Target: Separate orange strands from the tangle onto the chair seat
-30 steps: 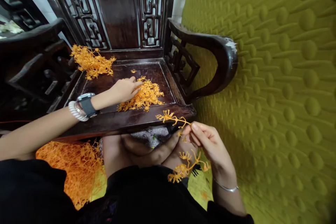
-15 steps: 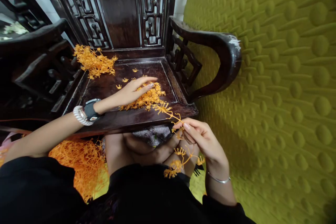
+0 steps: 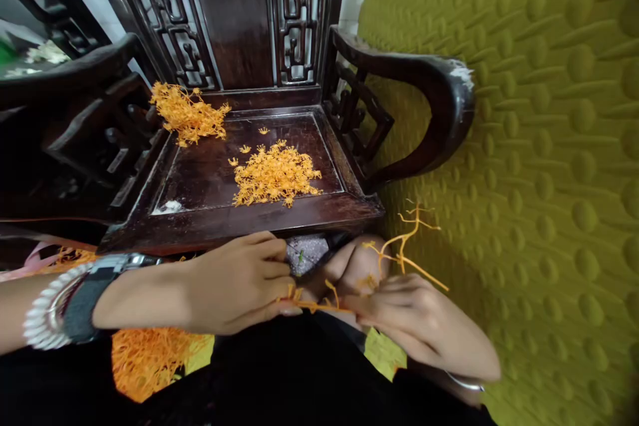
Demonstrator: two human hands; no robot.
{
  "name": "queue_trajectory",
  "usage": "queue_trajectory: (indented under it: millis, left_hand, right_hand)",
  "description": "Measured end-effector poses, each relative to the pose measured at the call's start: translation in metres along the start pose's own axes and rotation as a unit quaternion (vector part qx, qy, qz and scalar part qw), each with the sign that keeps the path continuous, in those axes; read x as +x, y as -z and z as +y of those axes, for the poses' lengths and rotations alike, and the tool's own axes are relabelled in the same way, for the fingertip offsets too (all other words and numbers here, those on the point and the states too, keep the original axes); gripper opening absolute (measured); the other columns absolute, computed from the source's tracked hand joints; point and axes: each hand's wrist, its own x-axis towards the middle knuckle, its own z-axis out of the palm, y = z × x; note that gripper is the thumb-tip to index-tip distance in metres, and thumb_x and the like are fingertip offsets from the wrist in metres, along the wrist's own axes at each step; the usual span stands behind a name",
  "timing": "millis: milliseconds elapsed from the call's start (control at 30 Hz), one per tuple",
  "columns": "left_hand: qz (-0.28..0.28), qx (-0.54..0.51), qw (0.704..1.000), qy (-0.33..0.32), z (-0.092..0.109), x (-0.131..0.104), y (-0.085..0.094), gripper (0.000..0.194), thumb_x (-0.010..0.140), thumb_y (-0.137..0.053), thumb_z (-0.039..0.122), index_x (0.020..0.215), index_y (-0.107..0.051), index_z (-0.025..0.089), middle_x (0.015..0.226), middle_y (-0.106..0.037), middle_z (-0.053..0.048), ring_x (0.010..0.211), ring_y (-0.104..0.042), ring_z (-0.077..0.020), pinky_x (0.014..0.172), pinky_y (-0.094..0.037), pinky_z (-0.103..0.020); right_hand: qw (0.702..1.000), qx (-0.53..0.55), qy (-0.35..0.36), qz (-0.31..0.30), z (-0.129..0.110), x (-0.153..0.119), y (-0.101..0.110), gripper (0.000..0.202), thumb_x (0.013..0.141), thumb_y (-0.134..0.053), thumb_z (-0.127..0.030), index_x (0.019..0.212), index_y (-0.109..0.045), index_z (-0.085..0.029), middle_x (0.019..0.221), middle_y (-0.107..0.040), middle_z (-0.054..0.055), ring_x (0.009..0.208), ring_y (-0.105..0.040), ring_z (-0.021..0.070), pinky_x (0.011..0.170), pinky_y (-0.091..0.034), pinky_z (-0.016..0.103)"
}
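Observation:
My left hand (image 3: 244, 283), with a watch and a white coil band at the wrist, is closed over my lap on one end of an orange plastic sprig (image 3: 322, 307). My right hand (image 3: 409, 309) pinches the other end, so the sprig stretches between both hands. A second orange branching stem (image 3: 412, 239) sticks up and out from my right hand. In front, on the dark wooden chair seat (image 3: 200, 173), lies a pile of small orange claw-shaped pieces (image 3: 277, 173), with a few loose pieces beside it.
A heap of orange sprigs (image 3: 190, 116) sits at the seat's back left corner. A big tangle of orange stems (image 3: 144, 359) is below on my left. The curved armrest (image 3: 439, 93) rises at right, beside a yellow-green embossed covering (image 3: 544, 146).
My left hand has moved from the pile on the seat back to my lap and closed on the sprig. My right hand has shifted slightly right and down, still holding orange stems.

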Motion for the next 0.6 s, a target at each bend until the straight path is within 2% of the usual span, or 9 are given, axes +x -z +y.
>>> queue_trajectory:
  millis: [100,233,300,333,400,467,500,533,600]
  left_hand:
    - [0.034,0.016,0.999,-0.005,0.006,-0.009,-0.007,0.034,0.099,-0.034,0.027,0.072,-0.053,0.019,0.065,-0.06,-0.001,0.07,-0.046,-0.018,0.079,-0.039,-0.033]
    - [0.053,0.033,0.998,-0.01,0.012,-0.01,-0.02,0.032,0.099,-0.035,0.028,0.073,-0.054,0.019,0.064,-0.061,0.0,0.071,-0.053,-0.0164,0.091,-0.042,-0.032]
    - [0.083,0.062,0.995,-0.006,0.009,-0.012,-0.014,0.033,0.099,-0.035,0.028,0.072,-0.053,0.021,0.063,-0.06,0.002,0.069,-0.055,-0.0143,0.091,-0.045,-0.031]
    - [0.113,0.078,0.99,0.002,0.005,-0.016,-0.005,0.034,0.099,-0.033,0.028,0.072,-0.053,0.021,0.063,-0.058,0.003,0.066,-0.054,-0.0127,0.088,-0.047,-0.03]
    - [0.202,0.111,0.972,0.038,-0.014,-0.029,0.021,0.037,0.1,-0.029,0.028,0.071,-0.053,0.022,0.06,-0.053,0.004,0.057,-0.048,-0.0096,0.077,-0.048,-0.027]
    - [0.266,0.135,0.948,0.111,-0.043,-0.048,0.05,0.033,0.098,-0.034,0.024,0.071,-0.052,0.023,0.056,-0.045,0.004,0.047,-0.039,-0.0095,0.067,-0.046,-0.028]
    - [0.271,0.168,0.926,0.203,-0.061,-0.056,0.061,0.03,0.096,-0.04,0.031,0.069,-0.052,0.024,0.054,-0.042,0.004,0.045,-0.038,-0.0107,0.066,-0.047,-0.03]
    - [0.26,0.18,0.911,0.264,-0.079,-0.062,0.067,0.029,0.094,-0.042,0.041,0.073,-0.056,0.026,0.06,-0.05,0.002,0.049,-0.046,-0.0139,0.067,-0.048,-0.034]
    - [0.233,0.147,0.912,0.303,-0.115,-0.064,0.063,0.036,0.091,-0.038,0.053,0.1,-0.063,0.029,0.087,-0.065,-0.003,0.076,-0.062,-0.0235,0.078,-0.05,-0.042]
  right_hand:
    - [1.0,-0.022,0.001,-0.001,-0.007,-0.003,-0.012,0.041,0.103,-0.029,-0.025,0.111,-0.065,-0.009,0.064,-0.067,0.005,0.055,-0.058,0.0134,0.054,-0.043,0.027]
    - [1.0,0.018,0.014,0.011,-0.004,-0.005,-0.025,0.038,0.102,-0.032,-0.024,0.112,-0.065,-0.008,0.067,-0.069,0.006,0.055,-0.059,0.0131,0.053,-0.044,0.026]
    - [0.999,0.049,0.007,0.015,0.0,-0.014,-0.024,0.035,0.101,-0.036,-0.024,0.112,-0.066,-0.01,0.065,-0.068,0.005,0.053,-0.059,0.0124,0.051,-0.044,0.025]
    - [0.998,0.063,-0.002,0.022,0.001,-0.022,-0.021,0.034,0.101,-0.038,-0.025,0.113,-0.067,-0.011,0.064,-0.068,0.004,0.051,-0.059,0.012,0.049,-0.043,0.025]
    - [0.994,0.075,-0.041,0.067,0.006,-0.041,-0.016,0.029,0.099,-0.044,-0.024,0.113,-0.069,-0.016,0.06,-0.067,0.002,0.046,-0.057,0.0109,0.046,-0.041,0.023]
    - [0.975,0.053,-0.133,0.171,0.012,-0.055,-0.013,0.025,0.096,-0.048,-0.022,0.106,-0.072,-0.02,0.059,-0.067,0.001,0.042,-0.054,0.0102,0.042,-0.037,0.023]
    - [0.96,0.05,-0.172,0.215,0.016,-0.057,-0.013,0.023,0.095,-0.051,-0.023,0.099,-0.074,-0.021,0.058,-0.066,0.002,0.041,-0.053,0.0104,0.041,-0.036,0.023]
    - [0.948,0.073,-0.189,0.246,0.02,-0.055,-0.016,0.024,0.094,-0.052,-0.026,0.092,-0.075,-0.021,0.055,-0.064,0.002,0.041,-0.051,0.0108,0.041,-0.035,0.024]
    - [0.921,0.191,-0.161,0.298,0.028,-0.039,-0.023,0.024,0.094,-0.053,-0.03,0.089,-0.074,-0.022,0.044,-0.05,-0.003,0.036,-0.04,0.0093,0.039,-0.032,0.023]
